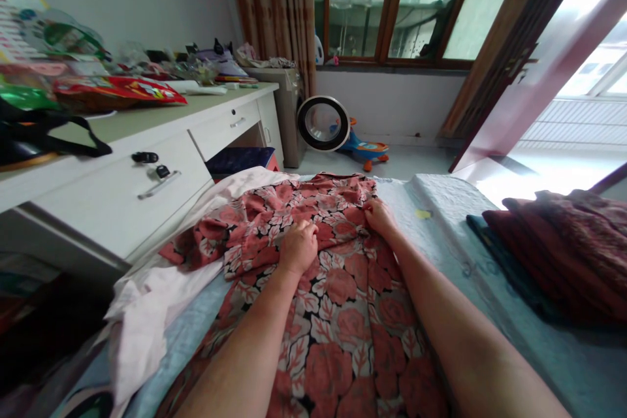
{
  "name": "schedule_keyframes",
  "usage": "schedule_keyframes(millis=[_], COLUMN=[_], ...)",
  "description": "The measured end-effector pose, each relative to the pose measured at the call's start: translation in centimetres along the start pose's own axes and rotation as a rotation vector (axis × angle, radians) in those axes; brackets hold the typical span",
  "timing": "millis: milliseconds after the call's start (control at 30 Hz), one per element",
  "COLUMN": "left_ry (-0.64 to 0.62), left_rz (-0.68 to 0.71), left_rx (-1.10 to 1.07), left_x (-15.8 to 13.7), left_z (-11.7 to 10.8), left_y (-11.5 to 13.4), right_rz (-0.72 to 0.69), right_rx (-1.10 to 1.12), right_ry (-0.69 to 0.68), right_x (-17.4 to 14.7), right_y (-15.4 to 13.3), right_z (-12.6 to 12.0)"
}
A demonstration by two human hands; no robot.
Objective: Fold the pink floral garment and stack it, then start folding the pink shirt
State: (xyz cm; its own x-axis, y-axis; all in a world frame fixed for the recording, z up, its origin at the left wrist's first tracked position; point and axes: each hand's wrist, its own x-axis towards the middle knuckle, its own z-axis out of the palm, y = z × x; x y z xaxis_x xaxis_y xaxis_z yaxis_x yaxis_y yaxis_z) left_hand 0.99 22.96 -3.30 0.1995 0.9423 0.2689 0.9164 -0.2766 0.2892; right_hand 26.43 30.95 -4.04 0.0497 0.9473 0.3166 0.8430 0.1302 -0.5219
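Note:
A red, grey and black floral dress (337,326) lies spread on the light blue bed cover (441,241), with one sleeve out to the left. On the middle of its bodice rests my left hand (300,247), its fingers curled closed into the cloth. My right hand (381,218) pinches the dress at its right edge, near the shoulder. Below my wrists the skirt part runs toward me, partly hidden by my forearms. A white garment (142,313) lies under and beside the dress on the left.
Folded dark red clothes (553,255) are stacked on the bed at right. A white desk (166,189) with drawers stands along the left, cluttered with bags and packets. Beyond the bed are a washing machine with its round door (343,104) open and a blue-orange ride-on toy (367,147).

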Motion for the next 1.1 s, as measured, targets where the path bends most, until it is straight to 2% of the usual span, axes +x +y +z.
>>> schedule_keyframes(millis=[167, 333, 433, 500, 667, 833, 933, 1100], left_ry=[-0.019, -0.087, -0.213, -0.244, -0.011, 0.018, 0.049, 0.068], left_rz=[0.022, -0.025, -0.017, -0.004, -0.082, -0.304, -0.286, -0.245], left_rx=[0.053, 0.217, 0.259, 0.24, 0.161, 0.115, 0.125, 0.131], left_x=[-0.1, 0.1, 1.7, 3.5, 8.2, 9.2, 8.9, 9.2], left_z=[0.4, -0.2, -1.2, -2.0, -1.8, 0.8, 1.9, 1.9], left_y=[0.0, 1.4, 2.3, 2.6, 1.7, -0.8, -1.9, -2.6], right_rz=[-0.024, -0.061, -0.062, -0.052, -0.037, -0.013, 0.005, -0.008], right_rx=[0.048, 0.087, 0.103, 0.103, 0.107, 0.118, 0.103, -0.006], right_ry=[0.011, -0.001, -0.002, 0.002, 0.003, 0.021, 0.028, 0.022], right_x=[-0.6, -0.5, -0.5, -0.5, -0.4, -0.4, -0.2, -0.1], right_y=[1.5, 1.8, 1.8, 1.8, 1.9, 2.2, 2.2, 1.9], right_z=[0.7, 0.5, 0.5, 0.5, 0.6, 0.8, 1.1, 1.3])
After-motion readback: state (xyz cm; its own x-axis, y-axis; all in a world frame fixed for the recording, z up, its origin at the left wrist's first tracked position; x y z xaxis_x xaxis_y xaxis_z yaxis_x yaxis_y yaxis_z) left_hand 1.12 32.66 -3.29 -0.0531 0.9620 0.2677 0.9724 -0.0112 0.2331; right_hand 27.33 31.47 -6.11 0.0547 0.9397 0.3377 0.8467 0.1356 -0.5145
